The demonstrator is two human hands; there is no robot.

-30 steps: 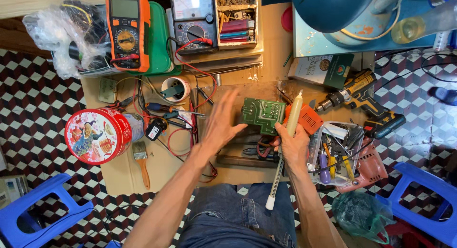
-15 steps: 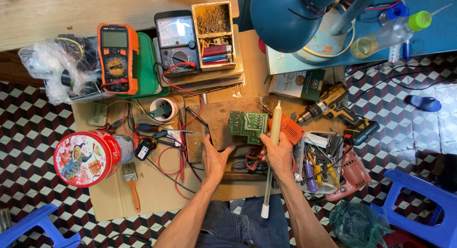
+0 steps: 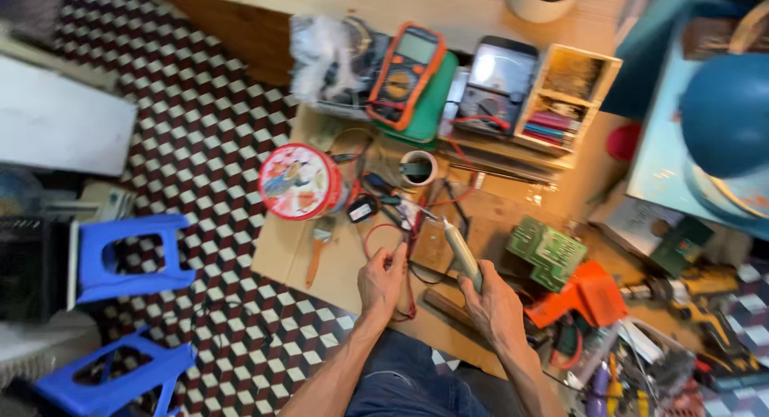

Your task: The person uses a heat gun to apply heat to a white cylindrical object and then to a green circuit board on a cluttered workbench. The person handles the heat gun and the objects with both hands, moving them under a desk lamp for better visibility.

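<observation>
My right hand (image 3: 494, 306) grips a cream pen-shaped soldering iron (image 3: 460, 252), its tip pointing up and left over the cardboard work mat (image 3: 292, 253). My left hand (image 3: 381, 279) rests on the mat beside it, fingers curled around a red wire (image 3: 404, 261). A green circuit board (image 3: 548, 252) lies to the right of the iron, apart from both hands. An orange tool (image 3: 583, 297) sits just below the board.
A round red tin (image 3: 299, 181), a small brush (image 3: 317, 247), an orange multimeter (image 3: 404, 70), an analog meter (image 3: 497, 84) and a wooden parts box (image 3: 565, 93) ring the mat. A cordless drill (image 3: 689, 287) and loose tools lie right. Blue stools (image 3: 128, 257) stand left on the checkered floor.
The view swung and tilted left. My left hand left the circuit board and came down onto the red wire. My right hand moved the iron left, away from the board.
</observation>
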